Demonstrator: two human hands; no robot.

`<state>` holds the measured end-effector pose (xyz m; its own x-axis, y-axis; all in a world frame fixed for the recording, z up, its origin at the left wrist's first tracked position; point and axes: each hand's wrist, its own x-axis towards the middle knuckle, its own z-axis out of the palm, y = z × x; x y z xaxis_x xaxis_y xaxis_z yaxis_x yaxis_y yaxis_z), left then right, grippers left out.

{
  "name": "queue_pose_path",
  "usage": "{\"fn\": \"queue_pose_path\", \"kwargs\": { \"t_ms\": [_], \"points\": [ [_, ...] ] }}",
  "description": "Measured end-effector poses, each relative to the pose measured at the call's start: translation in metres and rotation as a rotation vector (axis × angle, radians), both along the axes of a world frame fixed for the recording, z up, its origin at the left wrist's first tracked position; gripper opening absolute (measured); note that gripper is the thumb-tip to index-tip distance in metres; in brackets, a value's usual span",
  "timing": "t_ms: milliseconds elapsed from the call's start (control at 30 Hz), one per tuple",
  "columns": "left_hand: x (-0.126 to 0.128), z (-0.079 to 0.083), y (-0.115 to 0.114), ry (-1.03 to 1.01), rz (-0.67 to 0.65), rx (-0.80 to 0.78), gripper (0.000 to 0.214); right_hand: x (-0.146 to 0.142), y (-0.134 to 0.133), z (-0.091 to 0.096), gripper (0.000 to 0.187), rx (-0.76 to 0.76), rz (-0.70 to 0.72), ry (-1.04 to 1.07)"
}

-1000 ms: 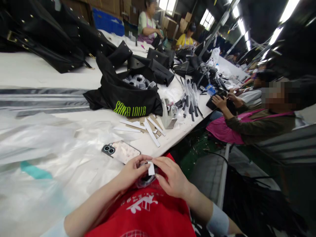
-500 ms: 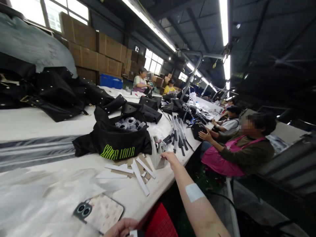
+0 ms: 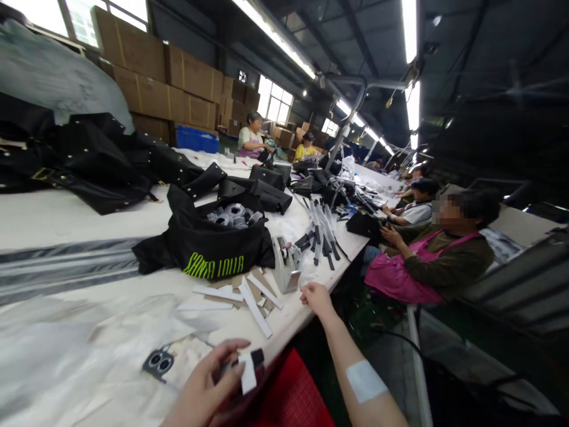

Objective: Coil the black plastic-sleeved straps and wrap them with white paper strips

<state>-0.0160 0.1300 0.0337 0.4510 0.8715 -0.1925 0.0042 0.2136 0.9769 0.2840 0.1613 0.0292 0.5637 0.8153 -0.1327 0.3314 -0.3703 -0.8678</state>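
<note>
My left hand [image 3: 208, 379] is closed around a small dark piece [image 3: 256, 357] with a white strip [image 3: 248, 373] on its face; most of the piece is hidden by the fingers. Beneath and beside this hand lies a phone [image 3: 159, 363] with two large camera rings, partly covered by it. My right hand [image 3: 317, 298] is closed in a pinch at the table edge, just right of a tape dispenser [image 3: 284, 273]. What sits between its fingertips is too small to make out. A pale patch [image 3: 365, 381] is stuck on the right forearm.
Left of the dispenser, white and brown card strips [image 3: 255, 308] lie before a black cloth bag [image 3: 222, 252] filled with tape rolls [image 3: 235, 216]. Black and clear strips [image 3: 323, 234] lie behind. A red basket [image 3: 291, 391] stands below the edge. A co-worker in a pink apron [image 3: 402, 273] sits at right.
My right hand has come away from the dispenser, down and slightly right. My left hand has risen further into view, bringing the dark piece and white strip up and covering more of the phone.
</note>
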Motion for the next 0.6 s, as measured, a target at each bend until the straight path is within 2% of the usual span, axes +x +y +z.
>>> {"fn": "queue_pose_path", "kwargs": {
  "t_ms": [100,200,267,400,600],
  "points": [
    [-0.001,0.019,0.015,0.098,0.05,0.148,0.047,-0.031,-0.019,0.017,0.025,0.067,0.105,0.139],
    [0.003,0.019,0.024,0.152,0.143,0.277,0.041,-0.076,-0.043,0.035,0.029,0.199,0.285,0.358],
    [0.006,0.015,0.026,0.198,0.181,0.334,0.04,-0.104,-0.056,0.042,0.028,0.221,0.351,0.44],
    [0.008,0.009,0.025,0.233,0.204,0.37,0.039,-0.134,-0.067,0.039,0.028,0.171,0.392,0.523],
    [0.007,0.015,0.022,0.188,0.24,0.353,0.037,-0.143,-0.057,0.027,0.038,0.062,0.36,0.571]
  ]
}}
